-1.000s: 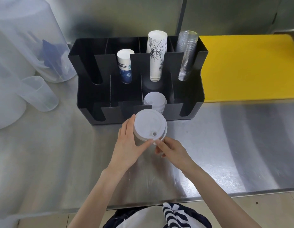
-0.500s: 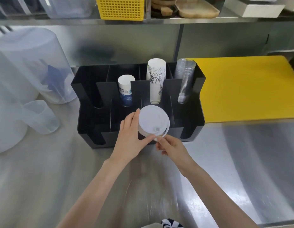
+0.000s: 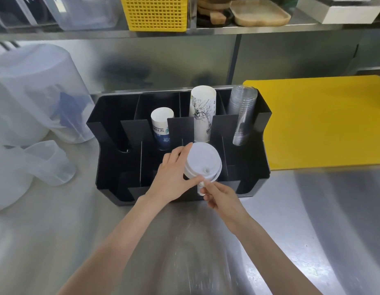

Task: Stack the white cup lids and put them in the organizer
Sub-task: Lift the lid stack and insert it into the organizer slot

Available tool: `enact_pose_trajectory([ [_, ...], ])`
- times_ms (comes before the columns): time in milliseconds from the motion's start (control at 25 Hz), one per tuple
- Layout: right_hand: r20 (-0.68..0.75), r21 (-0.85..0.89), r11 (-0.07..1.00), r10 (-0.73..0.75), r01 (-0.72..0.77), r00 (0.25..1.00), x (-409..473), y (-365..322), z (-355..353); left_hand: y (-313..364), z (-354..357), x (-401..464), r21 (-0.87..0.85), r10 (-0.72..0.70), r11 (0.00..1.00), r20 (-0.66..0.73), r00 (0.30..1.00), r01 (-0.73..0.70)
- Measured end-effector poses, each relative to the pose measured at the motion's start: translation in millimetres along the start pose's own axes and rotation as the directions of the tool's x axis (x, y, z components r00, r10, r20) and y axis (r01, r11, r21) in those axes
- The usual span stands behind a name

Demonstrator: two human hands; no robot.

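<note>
Head camera, looking down at a steel counter [image 3: 57, 241]. Both bare hands hold a stack of white cup lids [image 3: 203, 161] tilted above the front row of a black organizer [image 3: 112, 145]. The left hand [image 3: 174, 177] curls round the stack's left edge, thumb pressed on the near rim. The right hand [image 3: 221, 198] pinches the near rim from below, fingers drawn together. More white lid edges [image 3: 199, 189] show just under this pinch, in a front compartment. Beyond the held stack, the back row holds a short paper cup stack [image 3: 161, 128], a tall printed cup stack [image 3: 203, 116] and clear plastic cups [image 3: 243, 116]. Right of the grip lies a yellow cutting board [image 3: 325, 122]; to its left stand translucent jugs [image 3: 35, 99]
</note>
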State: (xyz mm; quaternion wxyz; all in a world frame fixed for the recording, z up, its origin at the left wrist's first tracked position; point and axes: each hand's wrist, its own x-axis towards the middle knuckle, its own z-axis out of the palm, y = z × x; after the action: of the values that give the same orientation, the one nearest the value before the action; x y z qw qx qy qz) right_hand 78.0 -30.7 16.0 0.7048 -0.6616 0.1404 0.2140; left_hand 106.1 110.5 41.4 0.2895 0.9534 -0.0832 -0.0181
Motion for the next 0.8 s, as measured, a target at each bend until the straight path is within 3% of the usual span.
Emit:
enact_pose_trajectory([
  [280, -0.048, 0.17, 0.981, 0.099, -0.089, 0.994, 5.5, 9.5, 4.3, 1.2, 5.3, 11.2, 0.142, 0.055, 0.988, 0.019, 0.998, -0.057],
  [640, -0.15, 0.072, 0.989, 0.136, -0.126, 0.979, 11.0, 16.7, 4.8, -1.2, 7.3, 28.3, 0.448, 0.084, 0.882, 0.154, 0.985, -0.145],
  [800, -0.137, 0.027, 0.991, 0.132, -0.13, 0.982, 10.7, 17.1, 3.5, -6.0, 10.5, 28.6, 0.487, 0.078, 0.858, 0.192, 0.978, -0.164],
])
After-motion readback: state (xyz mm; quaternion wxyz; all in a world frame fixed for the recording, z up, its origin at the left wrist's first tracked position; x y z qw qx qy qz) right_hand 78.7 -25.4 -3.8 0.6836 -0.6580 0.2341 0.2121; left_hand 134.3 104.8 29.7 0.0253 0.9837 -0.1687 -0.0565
